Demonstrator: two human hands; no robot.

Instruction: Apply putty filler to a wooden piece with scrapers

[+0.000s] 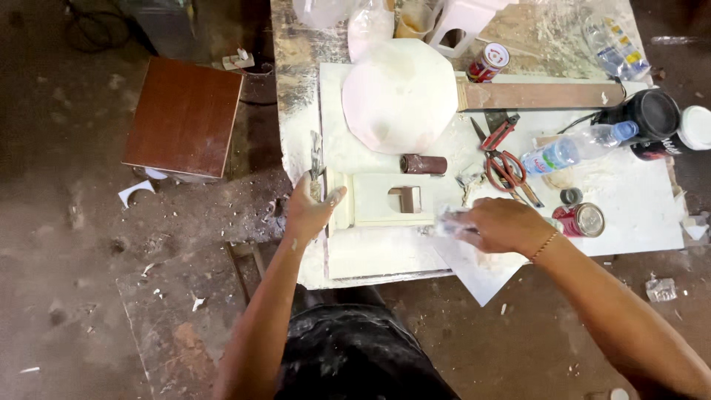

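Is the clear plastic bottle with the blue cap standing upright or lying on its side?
Lying on its side. The plastic bottle rests lengthwise on the white board, its blue cap pointing toward the black round container.

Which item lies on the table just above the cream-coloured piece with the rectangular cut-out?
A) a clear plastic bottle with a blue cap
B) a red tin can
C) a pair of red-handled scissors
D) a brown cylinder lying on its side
D: the brown cylinder lies on its side right above the cream piece, between it and the white dome-shaped form; the scissors and bottle lie further right.
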